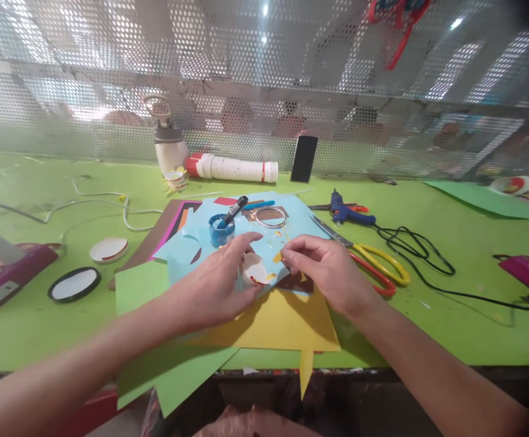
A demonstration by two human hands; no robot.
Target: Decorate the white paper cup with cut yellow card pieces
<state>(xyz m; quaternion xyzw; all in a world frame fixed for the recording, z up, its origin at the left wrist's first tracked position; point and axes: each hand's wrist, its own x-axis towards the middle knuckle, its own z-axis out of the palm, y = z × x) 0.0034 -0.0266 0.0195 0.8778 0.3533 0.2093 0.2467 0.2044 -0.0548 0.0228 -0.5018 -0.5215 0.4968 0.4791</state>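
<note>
My left hand [221, 279] curves around a small white paper cup [254, 268], with the index finger raised above it and the thumb below. Red marks and small yellow bits show at the cup's lower edge. To its right, my right hand [321, 264] pinches a small piece of yellow paper [279, 257] between thumb and fingertips. Both hands are above a light blue sheet [191, 243] strewn with yellow scraps and a yellow sheet [268, 328]. Just beyond my left hand stands a blue jar [218, 235] with a black marker [235, 212] leaning across it.
Large scissors [385, 261] with yellow and red handles lie to the right. Behind them is a blue glue gun [348, 212] with a black cord. A roll of stacked cups [237, 168], a spray bottle [170, 149] and a phone [304, 159] stand at the back.
</note>
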